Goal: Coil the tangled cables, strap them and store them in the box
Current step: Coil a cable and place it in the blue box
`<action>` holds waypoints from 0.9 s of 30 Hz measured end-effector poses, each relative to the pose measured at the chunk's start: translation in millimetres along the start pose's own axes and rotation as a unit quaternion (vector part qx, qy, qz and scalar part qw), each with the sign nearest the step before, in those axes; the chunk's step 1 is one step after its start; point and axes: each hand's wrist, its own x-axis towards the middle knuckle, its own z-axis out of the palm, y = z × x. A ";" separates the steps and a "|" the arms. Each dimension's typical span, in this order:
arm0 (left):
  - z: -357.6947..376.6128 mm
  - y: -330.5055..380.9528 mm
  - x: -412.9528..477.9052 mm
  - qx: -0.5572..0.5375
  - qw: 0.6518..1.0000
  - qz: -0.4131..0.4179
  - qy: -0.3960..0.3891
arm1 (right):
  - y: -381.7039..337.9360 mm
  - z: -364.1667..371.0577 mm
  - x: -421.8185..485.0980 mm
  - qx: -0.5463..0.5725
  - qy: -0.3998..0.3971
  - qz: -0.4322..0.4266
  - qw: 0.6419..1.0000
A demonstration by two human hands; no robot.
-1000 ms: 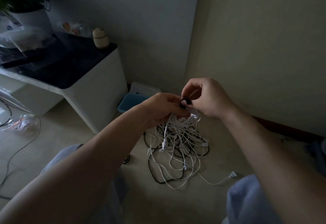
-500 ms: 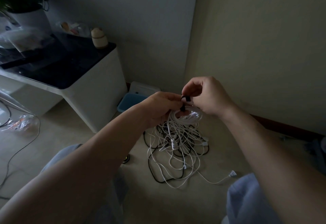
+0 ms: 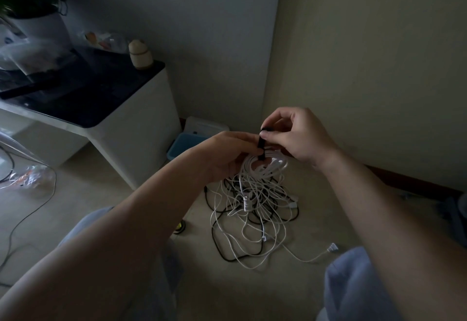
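You are at the strapping step: your left hand (image 3: pixel 227 155) grips the white coil (image 3: pixel 265 166) above the floor, while your right hand (image 3: pixel 300 136) pinches the upper end of the black strap (image 3: pixel 261 144) crossing its turns. The next move probably calls for drawing the strap tight round the turns and fastening it without slackening the left-hand grip. The loose tangle (image 3: pixel 252 212) lies on the floor below, and the blue box (image 3: pixel 184 144) sits beyond your left hand.
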 end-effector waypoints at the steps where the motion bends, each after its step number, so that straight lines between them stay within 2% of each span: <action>1: -1.4 1.0 0.2 -0.003 1.000 -0.002 0.004 | -1.4 -0.4 -0.7 -0.016 0.004 -0.019 1.000; 14: -10.3 15.7 -9.7 -0.120 0.992 -0.024 -0.009 | -8.5 5.2 -20.8 -0.067 0.017 -0.153 0.986; 17: -10.8 17.6 -12.4 -0.151 0.988 -0.024 0.006 | -10.1 7.2 -24.2 -0.112 0.036 -0.197 0.973; 22: -10.8 19.5 -15.2 -0.132 0.991 -0.027 0.005 | -9.2 8.6 -26.8 -0.160 0.037 -0.267 0.950; 27: -8.7 19.2 -13.4 -0.119 0.992 -0.016 0.040 | -5.5 8.5 -27.9 -0.177 0.031 -0.258 0.949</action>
